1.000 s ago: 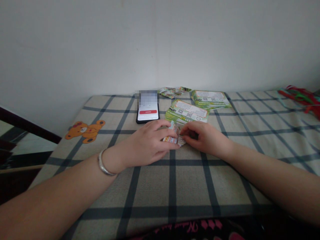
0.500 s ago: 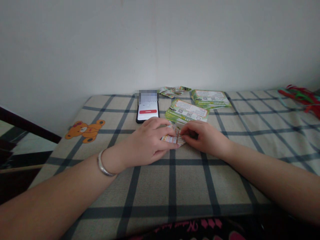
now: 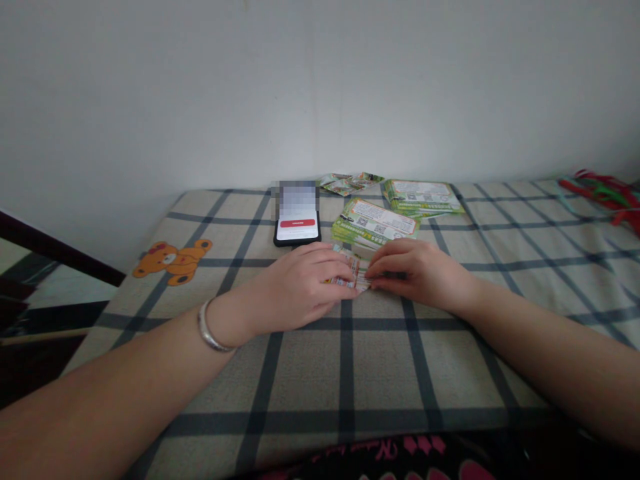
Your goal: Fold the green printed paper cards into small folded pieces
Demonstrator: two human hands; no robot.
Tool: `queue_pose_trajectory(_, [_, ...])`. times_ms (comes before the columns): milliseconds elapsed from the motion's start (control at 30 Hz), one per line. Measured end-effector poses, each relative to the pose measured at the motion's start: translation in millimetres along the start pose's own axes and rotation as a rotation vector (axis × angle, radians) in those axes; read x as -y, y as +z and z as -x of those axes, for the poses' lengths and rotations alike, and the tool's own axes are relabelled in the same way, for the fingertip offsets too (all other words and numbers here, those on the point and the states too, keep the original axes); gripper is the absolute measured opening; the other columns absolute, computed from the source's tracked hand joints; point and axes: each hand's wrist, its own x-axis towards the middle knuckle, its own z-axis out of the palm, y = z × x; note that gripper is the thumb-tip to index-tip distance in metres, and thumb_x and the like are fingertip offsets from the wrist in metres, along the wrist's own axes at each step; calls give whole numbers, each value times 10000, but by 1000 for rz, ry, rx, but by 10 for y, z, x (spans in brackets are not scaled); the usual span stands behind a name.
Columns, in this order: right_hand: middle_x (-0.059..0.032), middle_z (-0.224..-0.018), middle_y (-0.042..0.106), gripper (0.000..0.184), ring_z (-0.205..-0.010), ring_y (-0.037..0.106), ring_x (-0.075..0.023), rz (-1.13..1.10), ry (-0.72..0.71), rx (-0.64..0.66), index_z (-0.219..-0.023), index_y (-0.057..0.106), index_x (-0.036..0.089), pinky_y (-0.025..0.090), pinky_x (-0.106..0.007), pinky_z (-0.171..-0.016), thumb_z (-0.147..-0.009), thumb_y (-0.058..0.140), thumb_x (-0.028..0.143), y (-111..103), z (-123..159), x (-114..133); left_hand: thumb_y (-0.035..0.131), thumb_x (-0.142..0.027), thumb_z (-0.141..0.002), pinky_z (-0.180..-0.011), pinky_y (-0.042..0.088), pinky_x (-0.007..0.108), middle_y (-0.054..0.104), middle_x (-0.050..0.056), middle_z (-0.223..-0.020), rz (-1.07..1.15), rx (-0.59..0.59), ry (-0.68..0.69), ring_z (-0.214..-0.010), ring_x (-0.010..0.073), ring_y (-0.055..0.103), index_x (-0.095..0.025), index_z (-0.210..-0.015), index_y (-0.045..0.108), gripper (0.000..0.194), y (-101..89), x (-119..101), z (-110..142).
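Item 1: printed paper (image 3: 356,273), one small piece, low on the desk between my two hands, just in front of the nearer leaflet stack (image 3: 377,223); partly covered.

Item 2: my left hand (image 3: 305,283), fingers slightly spread and curved over the paper's left part; silver-coloured bracelet (image 3: 211,328) at the wrist, rounded, with a dull shine.

Item 3: my right hand (image 3: 425,273), narrow, fingertips close together at the paper's right edge, apparently pinching it.

Handling, in my judgement: even, light pressure from the left keeps the piece from sliding; the right fingertips do best close to the edge, lest so thin a sheet buckle.

Materials: leaflets flat, rectangular, green-bordered, looking smooth; a farther stack (image 3: 425,195) behind, to the right; creased papers (image 3: 350,183) near the wall, angular. Phone (image 3: 299,232), dark-cased, screen lit, just left of these. Desk cover (image 3: 300,380), checked woven-looking cloth, rippled at right; bear figure (image 3: 173,261), orange, flat, at left.
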Motion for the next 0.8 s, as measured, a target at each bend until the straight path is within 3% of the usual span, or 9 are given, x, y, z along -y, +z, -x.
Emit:
queue_pose_trajectory(300, [-62,-1004,701,174,-910,628,-185,107,-49,-108,-991,706,197,482,-325,-823,-923,567,276,85,-40,-29,530,-168,-899,-1009,466,445,684,55,-1123,-50,-22,-26,-1112,229,585,-188,-1106,659,245,11,4,-13])
queue_pose_trajectory(533, [-55,-1034,717,179,-927,635,-186,113,-73,-84,-1000,721,220,482,-333,-830,-924,567,267,61,-40,-70,549,-170,-887,-993,485,435,686,64,-1139,19,-40,-78,-1084,209,607,-177,-1144,642,273,42,9,4])
queue_pose_trajectory(800, [-41,-1063,717,190,-947,622,-189,102,-68,-79,-1016,734,236,475,-340,-851,-922,570,254,73,-34,-92,510,-191,-921,-975,496,446,660,68,-1179,28,-10,-34,-1129,230,580,-216,-1145,665,273,41,44,13])
